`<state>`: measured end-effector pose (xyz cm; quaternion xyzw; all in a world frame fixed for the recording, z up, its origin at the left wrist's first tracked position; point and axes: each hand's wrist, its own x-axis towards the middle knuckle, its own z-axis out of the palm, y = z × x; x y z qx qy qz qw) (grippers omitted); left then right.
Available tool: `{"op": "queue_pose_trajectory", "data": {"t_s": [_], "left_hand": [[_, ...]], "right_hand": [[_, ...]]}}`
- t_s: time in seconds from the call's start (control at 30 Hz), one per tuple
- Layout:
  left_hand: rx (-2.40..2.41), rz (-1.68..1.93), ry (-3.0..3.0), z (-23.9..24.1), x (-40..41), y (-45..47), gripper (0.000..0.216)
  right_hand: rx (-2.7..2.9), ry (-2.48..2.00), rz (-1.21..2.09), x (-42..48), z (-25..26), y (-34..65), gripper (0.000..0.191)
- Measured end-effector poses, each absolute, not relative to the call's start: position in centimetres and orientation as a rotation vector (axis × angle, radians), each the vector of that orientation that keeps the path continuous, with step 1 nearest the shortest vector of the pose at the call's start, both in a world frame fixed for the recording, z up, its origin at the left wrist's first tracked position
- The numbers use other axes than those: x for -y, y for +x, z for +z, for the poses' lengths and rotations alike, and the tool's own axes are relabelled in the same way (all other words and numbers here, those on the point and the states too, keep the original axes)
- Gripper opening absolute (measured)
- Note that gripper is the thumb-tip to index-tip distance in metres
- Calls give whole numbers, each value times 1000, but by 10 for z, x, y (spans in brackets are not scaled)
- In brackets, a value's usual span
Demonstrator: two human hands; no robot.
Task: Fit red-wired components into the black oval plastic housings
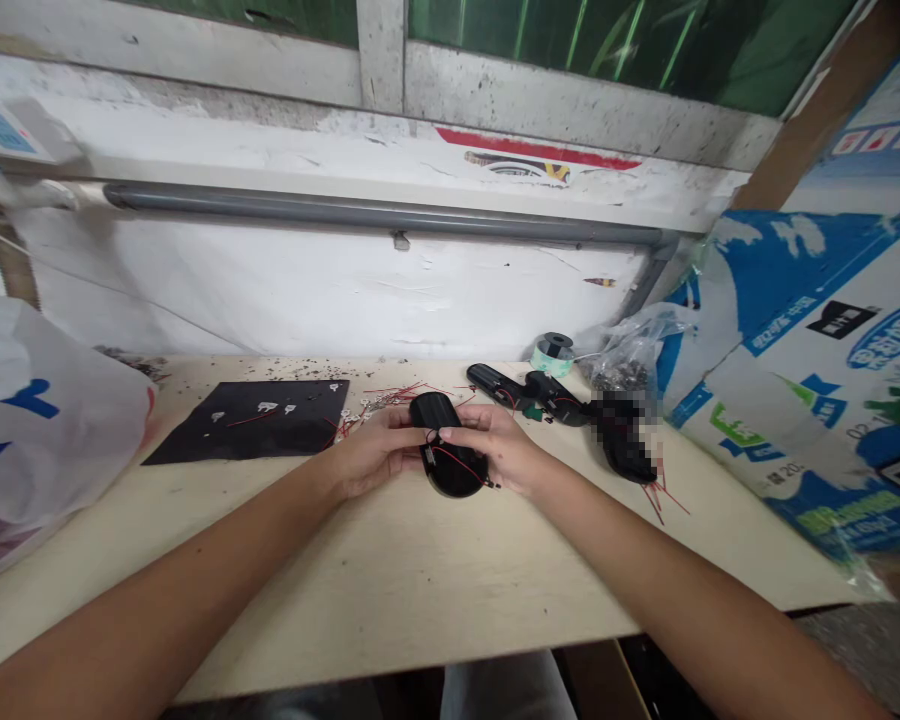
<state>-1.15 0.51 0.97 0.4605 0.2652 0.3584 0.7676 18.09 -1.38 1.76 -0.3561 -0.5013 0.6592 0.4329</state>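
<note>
Both of my hands hold one long black plastic housing (pixel 444 440) just above the pale wooden table (pixel 390 580). My left hand (pixel 371 455) grips its left side with curled fingers. My right hand (pixel 499 445) pinches at its middle, where thin red wires (pixel 457 462) and a small part sit. What the right fingertips pinch is too small to name.
A black mat (pixel 255 420) with small metal bits lies at the back left. More black housings (pixel 547 395) with red wires lie to the right, by a tape roll (pixel 553 352) and a clear bag (pixel 634 350). A white plastic bag (pixel 37 420) stands left, printed cartons (pixel 817 380) right.
</note>
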Motion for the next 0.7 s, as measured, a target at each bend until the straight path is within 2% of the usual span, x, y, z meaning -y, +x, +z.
{"op": "queue_pose_trajectory", "data": {"t_s": [0.7], "left_hand": [[-642, 773, 1026, 11, -5, -13, 34]], "right_hand": [[1203, -913, 1626, 14, 18, 176, 40]]}}
